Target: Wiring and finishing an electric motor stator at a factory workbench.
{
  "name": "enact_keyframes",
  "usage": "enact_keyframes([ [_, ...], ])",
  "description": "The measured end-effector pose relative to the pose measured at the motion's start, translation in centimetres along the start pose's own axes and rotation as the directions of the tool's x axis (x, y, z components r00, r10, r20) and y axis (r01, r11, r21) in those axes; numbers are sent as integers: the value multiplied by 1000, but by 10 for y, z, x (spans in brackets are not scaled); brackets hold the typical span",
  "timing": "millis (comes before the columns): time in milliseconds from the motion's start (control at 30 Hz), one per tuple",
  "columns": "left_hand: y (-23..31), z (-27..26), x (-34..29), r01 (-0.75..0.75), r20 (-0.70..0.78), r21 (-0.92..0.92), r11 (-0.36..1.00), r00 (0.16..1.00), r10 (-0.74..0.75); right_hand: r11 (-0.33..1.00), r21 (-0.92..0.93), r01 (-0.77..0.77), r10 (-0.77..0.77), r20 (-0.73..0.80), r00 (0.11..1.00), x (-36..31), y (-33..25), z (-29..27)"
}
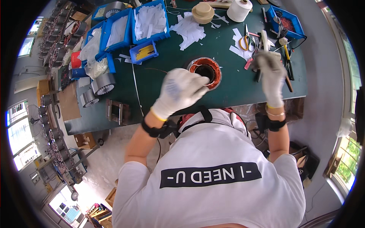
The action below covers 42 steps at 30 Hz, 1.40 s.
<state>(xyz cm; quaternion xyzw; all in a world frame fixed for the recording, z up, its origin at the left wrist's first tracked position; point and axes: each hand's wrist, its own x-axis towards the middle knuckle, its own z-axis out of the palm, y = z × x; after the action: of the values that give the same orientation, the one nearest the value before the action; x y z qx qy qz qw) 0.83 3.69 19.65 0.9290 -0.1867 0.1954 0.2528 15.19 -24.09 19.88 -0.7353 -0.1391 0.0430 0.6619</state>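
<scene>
A round motor stator (217,77) with copper-red windings and a dark bore lies on the green table in front of me. My left hand (179,90), in a white glove, curls its fingers over the stator's near left side, by a white lead. What the fingertips press on is partly hidden. Gloved in white too, with dark smudges, my right hand (271,74) is over the tools at the right. Motion smears its fingers, so I cannot make out whether they hold anything. Yellow-handled scissors (244,42) and a hammer with a yellow handle (286,49) lie near it.
Blue bins (166,35) of white paper strips stand at the far left, beside a small blue box (153,55) with yellow pieces. Loose paper (189,32), a tape roll (202,14) and a white thread cone (239,10) lie farther back. A blue wire bin (298,29) sits far right.
</scene>
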Motion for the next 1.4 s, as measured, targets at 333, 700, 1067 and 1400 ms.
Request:
enact_keyframes([
  [333, -16, 129, -46, 145, 140, -24, 989, 980, -140, 795, -592, 133, 239, 507, 828, -14, 25, -11],
  [700, -8, 120, -53, 143, 44, -282, 949, 990, -136, 730, -541, 417, 120, 703, 701, -69, 117, 63],
  [1067, 6, 44, -77, 335, 102, -467, 818, 940, -326, 967, -229, 115, 71, 672, 738, -73, 84, 78],
  [1400, 14, 10, -98, 512, 55, -478, 713, 828, -558, 941, -144, -308, 335, 543, 770, -67, 38, 36],
])
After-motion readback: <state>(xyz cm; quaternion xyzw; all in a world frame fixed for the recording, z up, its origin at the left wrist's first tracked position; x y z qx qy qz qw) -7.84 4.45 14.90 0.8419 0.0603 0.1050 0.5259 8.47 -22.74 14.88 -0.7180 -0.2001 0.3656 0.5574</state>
